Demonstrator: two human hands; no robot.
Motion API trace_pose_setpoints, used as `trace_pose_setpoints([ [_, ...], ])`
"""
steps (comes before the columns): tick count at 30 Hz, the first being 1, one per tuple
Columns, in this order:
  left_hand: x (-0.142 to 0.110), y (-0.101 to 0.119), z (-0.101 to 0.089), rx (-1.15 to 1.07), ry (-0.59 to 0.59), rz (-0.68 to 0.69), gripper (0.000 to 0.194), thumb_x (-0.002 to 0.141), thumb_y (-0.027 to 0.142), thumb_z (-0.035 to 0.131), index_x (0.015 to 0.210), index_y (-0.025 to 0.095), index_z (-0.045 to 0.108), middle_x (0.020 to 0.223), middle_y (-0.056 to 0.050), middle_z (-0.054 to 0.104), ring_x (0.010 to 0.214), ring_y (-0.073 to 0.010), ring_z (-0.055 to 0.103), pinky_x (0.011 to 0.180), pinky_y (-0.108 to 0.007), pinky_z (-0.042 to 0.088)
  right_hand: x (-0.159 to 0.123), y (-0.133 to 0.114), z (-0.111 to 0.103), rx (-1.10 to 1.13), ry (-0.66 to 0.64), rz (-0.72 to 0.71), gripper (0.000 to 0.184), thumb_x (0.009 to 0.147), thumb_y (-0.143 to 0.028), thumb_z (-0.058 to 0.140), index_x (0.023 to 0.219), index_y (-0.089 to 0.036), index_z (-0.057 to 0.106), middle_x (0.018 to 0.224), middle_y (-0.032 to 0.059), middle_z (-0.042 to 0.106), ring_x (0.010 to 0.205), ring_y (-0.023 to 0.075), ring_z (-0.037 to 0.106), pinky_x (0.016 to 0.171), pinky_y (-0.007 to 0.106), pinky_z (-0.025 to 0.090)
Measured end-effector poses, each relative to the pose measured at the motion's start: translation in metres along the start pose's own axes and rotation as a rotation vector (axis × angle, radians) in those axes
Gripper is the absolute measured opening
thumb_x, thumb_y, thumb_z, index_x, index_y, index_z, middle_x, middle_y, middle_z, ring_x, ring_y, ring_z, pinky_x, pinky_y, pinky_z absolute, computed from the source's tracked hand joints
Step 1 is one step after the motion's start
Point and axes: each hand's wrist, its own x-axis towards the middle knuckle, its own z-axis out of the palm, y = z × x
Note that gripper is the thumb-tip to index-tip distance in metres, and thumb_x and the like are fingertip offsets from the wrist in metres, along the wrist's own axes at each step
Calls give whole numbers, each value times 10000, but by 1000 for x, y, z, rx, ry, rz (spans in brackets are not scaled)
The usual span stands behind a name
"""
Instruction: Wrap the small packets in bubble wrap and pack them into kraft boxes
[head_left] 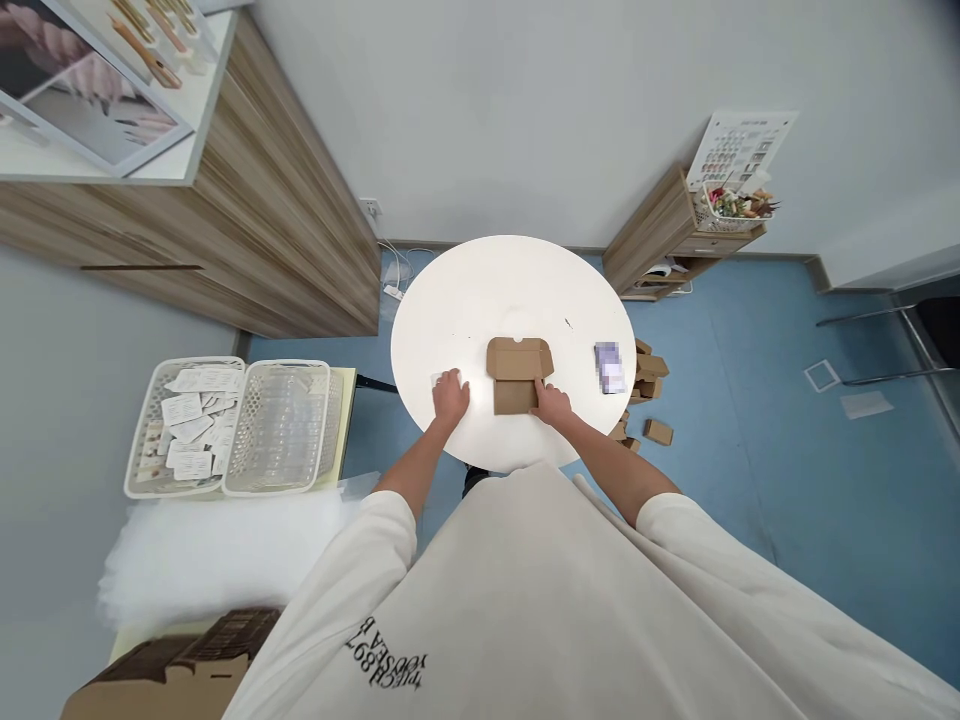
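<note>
An open brown cardboard box (517, 398) lies on the white round table (510, 285), its lid flap folded back toward the wall. My right hand (553, 403) grips the right side of this box, fingers at its edge. To the left of the box, my left hand (451, 397) is curled down at the tabletop, on a small pale flat piece (436, 379) that its fingers mostly cover. What this piece is cannot be made out. A purple item (609, 367), blurred over, lies at the table's right edge.
Two white baskets stand at left, one with printed cards (191, 430), one with clear plastic pieces (281, 425). Below them are clear plastic sheets (225, 550) and stacked cardboard (187, 670). Small brown boxes (649, 375) lie on the floor right of the table.
</note>
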Motion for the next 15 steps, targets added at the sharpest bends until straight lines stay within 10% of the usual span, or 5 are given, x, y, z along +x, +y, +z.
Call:
trace_pose_setpoints([
  [5, 11, -35, -5, -113, 38, -405, 402, 957, 353, 522, 1314, 175, 473, 1342, -187, 565, 1248, -336, 544, 973, -434, 459, -2, -1, 0, -2, -1, 6, 937, 859, -414, 730, 1584, -222, 169, 1293, 204, 562, 1157, 332, 590, 910, 400, 434],
  [15, 29, -49, 6, -275, -88, -575, 470, 847, 378, 697, 1229, 179, 510, 1236, -169, 655, 1142, -295, 646, 846, -349, 517, -2, -4, -1, 8, -13, 21, 952, 863, -404, 723, 1597, -227, 145, 1300, 202, 555, 1152, 332, 590, 903, 402, 444],
])
